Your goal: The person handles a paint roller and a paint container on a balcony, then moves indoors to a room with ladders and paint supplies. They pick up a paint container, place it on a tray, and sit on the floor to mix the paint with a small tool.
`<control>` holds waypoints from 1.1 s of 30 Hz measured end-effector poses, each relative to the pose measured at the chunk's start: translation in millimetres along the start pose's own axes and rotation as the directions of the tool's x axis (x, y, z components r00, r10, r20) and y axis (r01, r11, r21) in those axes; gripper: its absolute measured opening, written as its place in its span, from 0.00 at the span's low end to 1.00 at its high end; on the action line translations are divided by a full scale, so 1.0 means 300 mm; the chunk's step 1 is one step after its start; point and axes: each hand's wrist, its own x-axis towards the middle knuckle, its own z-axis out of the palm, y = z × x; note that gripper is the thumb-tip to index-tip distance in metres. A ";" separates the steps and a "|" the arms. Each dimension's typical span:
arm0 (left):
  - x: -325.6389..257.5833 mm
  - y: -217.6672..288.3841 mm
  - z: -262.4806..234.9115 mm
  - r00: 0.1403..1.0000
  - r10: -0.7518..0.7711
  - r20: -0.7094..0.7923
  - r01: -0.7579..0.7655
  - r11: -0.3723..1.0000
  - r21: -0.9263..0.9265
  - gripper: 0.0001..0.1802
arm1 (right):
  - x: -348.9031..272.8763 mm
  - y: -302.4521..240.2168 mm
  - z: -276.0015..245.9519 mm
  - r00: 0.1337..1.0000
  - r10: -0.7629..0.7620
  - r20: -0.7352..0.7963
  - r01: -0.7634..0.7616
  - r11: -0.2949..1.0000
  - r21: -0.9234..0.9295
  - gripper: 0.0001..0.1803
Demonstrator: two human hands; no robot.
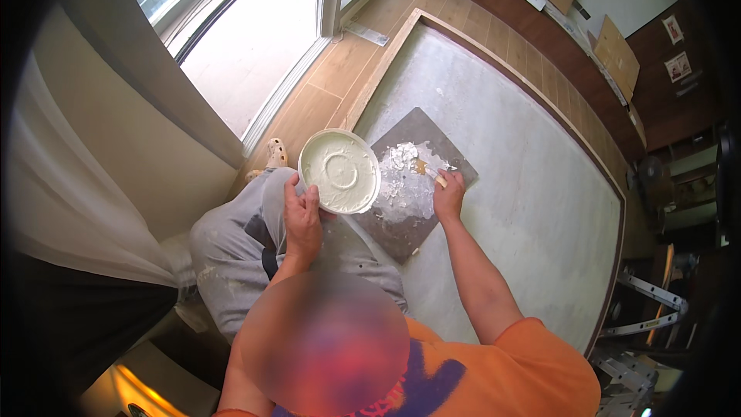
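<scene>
My left hand is closed on the rim of a round white tub or lid, tilted so its pale cream paste faces up. A ring mark shows in the paste; the depth of the vessel is hidden. In my right hand is a putty knife, its light handle showing at the fingers. The blade is partly lost in the white paste. Under it lies a square grey-brown board, smeared and heaped with crumbly white paste. Held next to the board's left corner, the tub partly covers it.
The board rests on a large grey-white panel edged by a raised wooden frame. My grey-trousered legs are folded beside it. Curtains hang at left, near a glass door frame. A metal ladder lies at right.
</scene>
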 end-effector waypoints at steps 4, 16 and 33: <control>-0.001 0.008 0.001 1.000 0.003 0.005 -0.003 1.000 -0.004 0.25 | 0.028 -0.007 -0.001 0.991 0.035 0.131 -0.018 0.991 -0.131 0.15; -0.008 0.033 0.004 0.999 0.030 0.024 -0.030 1.000 0.006 0.22 | 0.091 -0.051 -0.067 0.937 -0.174 0.301 0.278 0.895 -0.348 0.11; -0.009 0.044 0.003 0.999 0.037 0.026 -0.039 0.998 0.048 0.22 | 0.091 0.048 -0.159 0.926 0.199 0.321 -0.155 0.975 -0.156 0.10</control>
